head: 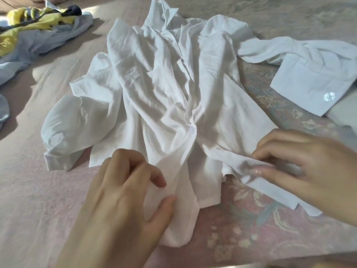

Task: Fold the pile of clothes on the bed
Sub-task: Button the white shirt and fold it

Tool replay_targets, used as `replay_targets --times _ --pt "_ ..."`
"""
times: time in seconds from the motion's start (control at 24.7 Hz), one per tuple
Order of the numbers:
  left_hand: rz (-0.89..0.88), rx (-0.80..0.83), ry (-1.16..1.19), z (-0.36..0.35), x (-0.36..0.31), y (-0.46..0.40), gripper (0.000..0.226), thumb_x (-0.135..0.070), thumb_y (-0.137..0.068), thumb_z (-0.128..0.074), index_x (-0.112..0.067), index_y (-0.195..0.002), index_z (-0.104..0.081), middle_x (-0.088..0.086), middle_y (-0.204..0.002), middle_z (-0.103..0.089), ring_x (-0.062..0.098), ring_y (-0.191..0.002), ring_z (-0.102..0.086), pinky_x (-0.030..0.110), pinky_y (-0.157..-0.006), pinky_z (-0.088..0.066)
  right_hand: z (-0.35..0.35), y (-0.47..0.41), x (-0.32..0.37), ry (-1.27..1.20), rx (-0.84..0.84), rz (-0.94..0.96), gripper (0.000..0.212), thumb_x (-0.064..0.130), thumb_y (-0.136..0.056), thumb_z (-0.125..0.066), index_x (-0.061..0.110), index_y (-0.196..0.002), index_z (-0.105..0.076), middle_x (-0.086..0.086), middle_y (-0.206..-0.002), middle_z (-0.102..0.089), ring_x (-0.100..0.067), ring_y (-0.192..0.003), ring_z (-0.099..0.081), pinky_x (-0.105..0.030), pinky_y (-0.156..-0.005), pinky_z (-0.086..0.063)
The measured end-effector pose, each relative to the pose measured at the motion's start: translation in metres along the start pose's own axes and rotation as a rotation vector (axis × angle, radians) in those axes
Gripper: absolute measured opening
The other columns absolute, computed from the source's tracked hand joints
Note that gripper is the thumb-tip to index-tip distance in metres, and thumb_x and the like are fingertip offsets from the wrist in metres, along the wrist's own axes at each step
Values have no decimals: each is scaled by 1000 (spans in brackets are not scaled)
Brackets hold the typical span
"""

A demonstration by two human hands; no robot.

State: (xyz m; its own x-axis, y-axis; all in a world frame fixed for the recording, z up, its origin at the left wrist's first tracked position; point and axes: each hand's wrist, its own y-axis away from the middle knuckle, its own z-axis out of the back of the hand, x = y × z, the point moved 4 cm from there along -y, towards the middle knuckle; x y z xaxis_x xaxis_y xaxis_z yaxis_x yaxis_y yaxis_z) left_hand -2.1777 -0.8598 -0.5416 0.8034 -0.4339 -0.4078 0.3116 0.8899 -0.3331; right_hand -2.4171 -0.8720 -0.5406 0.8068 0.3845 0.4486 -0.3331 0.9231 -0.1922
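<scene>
A crumpled white shirt [158, 89] lies spread over the middle of the bed, its hem toward me. My left hand [123, 192] grips a bunched fold of the hem between thumb and curled fingers at the near centre. My right hand [301, 169] pinches the shirt's right hem edge, thumb under the cloth and fingers on top. One short sleeve sticks out at the left; the collar end points away from me.
A heap of yellow, grey and dark clothes [38, 29] sits at the far left. Another white garment [309, 82] with a small round logo lies at the right. The bed cover [38, 190] is pink with a floral pattern on the right.
</scene>
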Motion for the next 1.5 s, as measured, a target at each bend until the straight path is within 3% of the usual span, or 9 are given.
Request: replay_targets --times 0.2,0.41,0.57,0.69,0.85,1.01,1.22,1.38,1.5 --pt "103 -105 137 22 -1 -3 17 -55 -72 -55 -38 -71 -53 -21 -88 -53 -6 -71 -52 -2 -64 -35 3 -5 -4 -735 37 -254 27 52 -69 -70 27 -79 -74 0 -77 -73 -10 -69 -66 -20 -66 -49" --pt "24 -103 227 31 -25 -5 14 -52 -74 -56 -39 -78 -53 -21 -69 -55 -5 -51 -48 4 -45 -35 1 -3 -2 -1004 80 -253 56 65 -52 -76 29 -95 -73 -1 -88 -75 -12 -80 -71 -17 -68 -54" --pt "-340 185 139 6 -51 -1 33 -53 -86 -47 -37 -113 -56 -25 -86 -50 -15 -59 -42 3 -49 -42 4 -1 9 -465 64 15 50 77 -69 -53 47 -108 -60 13 -86 -67 2 -71 -62 -7 -62 -45" --pt "-400 319 129 10 -23 -1 52 -64 -87 -41 -36 -129 -47 -24 -114 -49 -12 -92 -53 10 -69 -49 10 6 0 -93 146 145 58 84 -70 -45 52 -119 -50 24 -105 -53 9 -94 -52 -6 -73 -40" --pt "-382 372 -188 10 26 8 81 -74 -73 -52 -26 -137 -41 -10 -136 -45 6 -124 -41 27 -94 -37 8 23 -32 194 238 69 98 96 -47 -42 59 -137 -27 20 -144 -27 -10 -128 -40 -42 -95 -44" --pt "-414 240 -109 14 35 -4 29 -43 -84 -53 -24 -101 -68 -7 -107 -67 9 -94 -60 29 -76 -48 8 3 -26 98 82 188 42 63 -87 -41 35 -100 -70 6 -116 -60 -3 -108 -48 -19 -92 -36" --pt "-267 478 -76 51 48 -21 24 -61 -81 -49 -40 -87 -58 -26 -75 -59 -17 -62 -52 4 -52 -42 32 -13 -27 34 166 26 9 52 -82 -55 47 -77 -61 23 -72 -63 4 -70 -59 -16 -65 -45" --pt "-12 454 -6 54 49 -83 14 -58 -73 -65 -45 -70 -67 -19 -62 -63 -13 -62 -53 0 -57 -37 40 -77 -38 81 328 -143 41 78 -62 -46 50 -87 -63 27 -83 -66 10 -80 -58 -18 -71 -44" --pt "14 229 -55 23 54 -174 48 -38 -94 -41 -12 -133 -53 13 -133 -56 12 -118 -51 11 -84 -32 25 -168 -42 74 98 -79 52 62 -85 -42 36 -128 -55 15 -137 -51 7 -124 -41 -20 -99 -33"
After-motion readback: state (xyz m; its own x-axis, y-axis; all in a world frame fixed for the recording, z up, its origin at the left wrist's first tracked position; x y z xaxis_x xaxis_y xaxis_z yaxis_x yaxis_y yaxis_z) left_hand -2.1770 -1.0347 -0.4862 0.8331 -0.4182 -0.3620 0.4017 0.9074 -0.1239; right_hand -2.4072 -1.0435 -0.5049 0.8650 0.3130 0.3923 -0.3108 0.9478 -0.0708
